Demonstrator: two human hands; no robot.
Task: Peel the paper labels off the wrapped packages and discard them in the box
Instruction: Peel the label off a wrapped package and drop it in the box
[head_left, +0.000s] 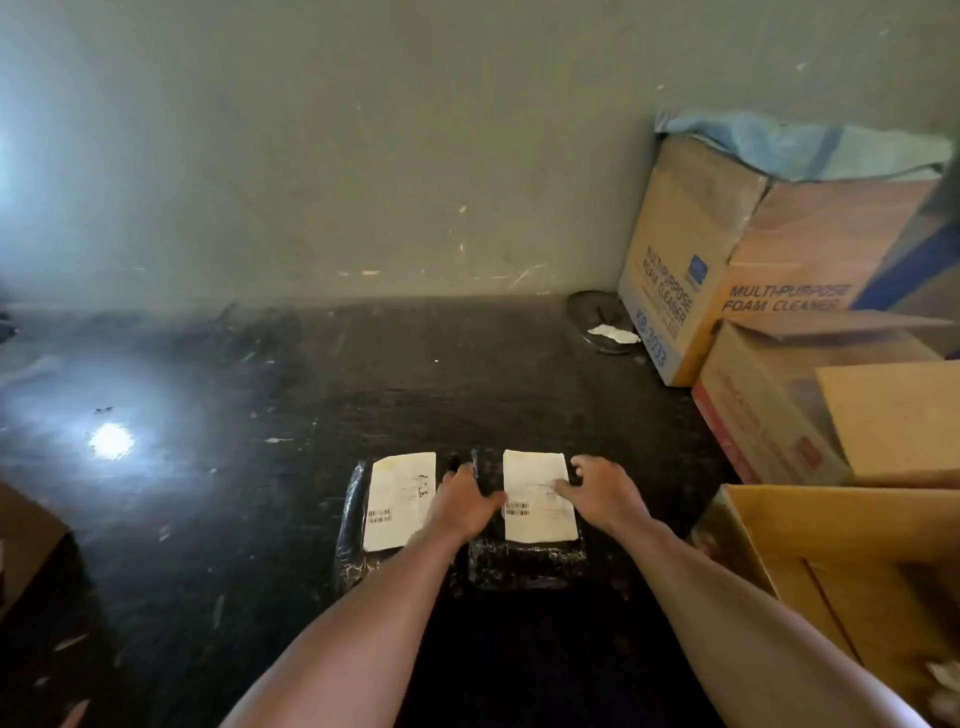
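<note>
Black plastic wraps two packages lying side by side on the dark floor, the left package (358, 525) and the right package (527, 564), each with a white paper label on top. The left hand (460, 506) rests between them, fingers loosely curled at the right label (537, 496). The right hand (602, 491) hovers spread over that label's right edge. An open cardboard box (753, 525) stands just right.
</note>
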